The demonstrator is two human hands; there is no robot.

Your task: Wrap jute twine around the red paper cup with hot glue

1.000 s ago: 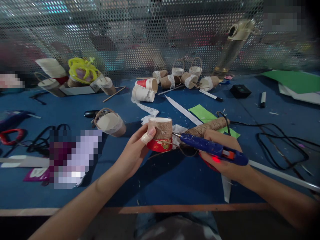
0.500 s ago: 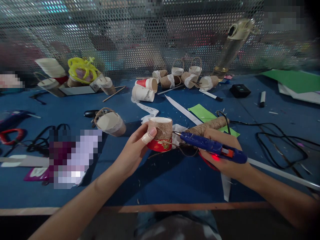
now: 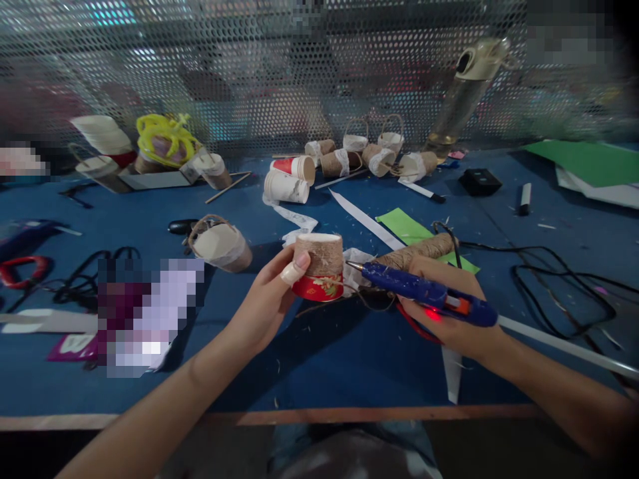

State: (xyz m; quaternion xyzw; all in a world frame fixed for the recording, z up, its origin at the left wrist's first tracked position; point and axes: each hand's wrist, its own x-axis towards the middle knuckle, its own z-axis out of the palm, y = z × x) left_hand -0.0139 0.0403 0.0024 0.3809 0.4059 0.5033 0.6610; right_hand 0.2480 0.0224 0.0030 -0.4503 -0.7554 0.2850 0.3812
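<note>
My left hand grips a small red paper cup, upside down, with brown twine wound round its upper part. My right hand is closed round a blue hot glue gun with a red light glowing under it. The gun's metal tip points left, almost touching the cup's side where twine meets red paper. A spool of brown twine lies just behind my right hand on the blue table.
A twine-wrapped cup with a handle lies to the left. Several finished cups, two paper cups, green paper, black cables, red scissors and a perforated metal screen surround the spot.
The cup has tilted slightly and the glue gun's tip has drawn a little nearer to its side. Both hands stay in much the same place.
</note>
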